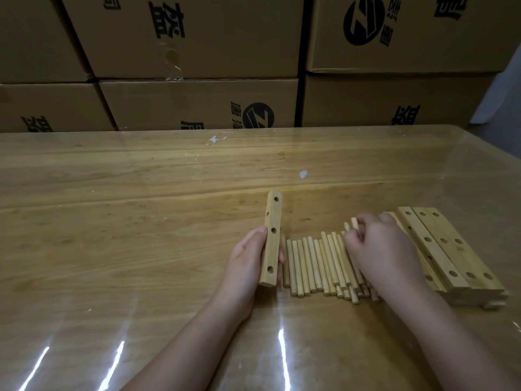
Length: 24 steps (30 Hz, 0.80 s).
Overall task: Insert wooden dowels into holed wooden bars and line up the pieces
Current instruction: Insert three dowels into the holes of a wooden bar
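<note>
A glossy wooden table (pixel 141 193) under a clear sheet fills my view. My left hand (pixel 248 266) grips one holed bar (pixel 272 238), thumb on its left side, fingers wrapped round the right; it points toward 12 o'clock and four holes show. At 3 o'clock from it my right hand (pixel 380 249) curls its fingers round the dowels (pixel 310 263), hiding the pile's right part. Over a dozen smooth, round pale sticks lie side by side, layered. Further toward 3 o'clock lies a stack of bars (pixel 451 249), three on top, more beneath. At 12 o'clock, six brown cardboard boxes (pixel 197 103) with black print wall off the table.
</note>
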Motion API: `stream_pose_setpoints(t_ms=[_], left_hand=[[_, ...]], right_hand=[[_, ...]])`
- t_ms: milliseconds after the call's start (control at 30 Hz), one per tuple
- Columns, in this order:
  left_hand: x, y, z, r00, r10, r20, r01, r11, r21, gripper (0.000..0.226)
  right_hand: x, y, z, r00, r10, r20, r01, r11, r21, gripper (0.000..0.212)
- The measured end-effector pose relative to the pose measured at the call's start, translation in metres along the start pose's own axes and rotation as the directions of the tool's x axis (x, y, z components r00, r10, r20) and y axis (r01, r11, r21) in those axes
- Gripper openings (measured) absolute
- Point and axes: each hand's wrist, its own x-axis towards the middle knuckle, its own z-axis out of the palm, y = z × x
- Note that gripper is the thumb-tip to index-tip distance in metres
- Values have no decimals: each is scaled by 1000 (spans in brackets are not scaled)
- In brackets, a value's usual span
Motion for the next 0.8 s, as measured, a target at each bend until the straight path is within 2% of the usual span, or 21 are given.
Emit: stream_pose_setpoints(t_ms=[67,167,233,300,433,567,800], left_hand=[[0,1,0,1000,18,0,-18,1000,-11,32],[0,1,1,999,44,-7,-44,998,-55,28],[0,2,1,999,49,-10,-50,995,-84,29],[0,2,2,999,44,-5,-45,992,-116,29],[0,1,3,998,58,-20,-60,987,-151,26],[2,-1,1,998,63,-9,-63,995,-73,29],[3,-1,0,998,57,-20,-58,995,-87,31]], right_hand=[[1,-1,-1,999,-18,-48,27,982,188,29],[-3,-6,-5,963,-47,-265,167,878,449,20],[-7,-9,-6,919,-72,-387,291,787,544,19],[-10,-10,-3,896,-99,-432,367,710,601,17],[-14,-15,10,901,-119,-418,392,638,663,17],[-16,-17,23,949,-78,-306,297,546,783,14],[-15,-18,34,959,-89,-269,274,531,802,12]])
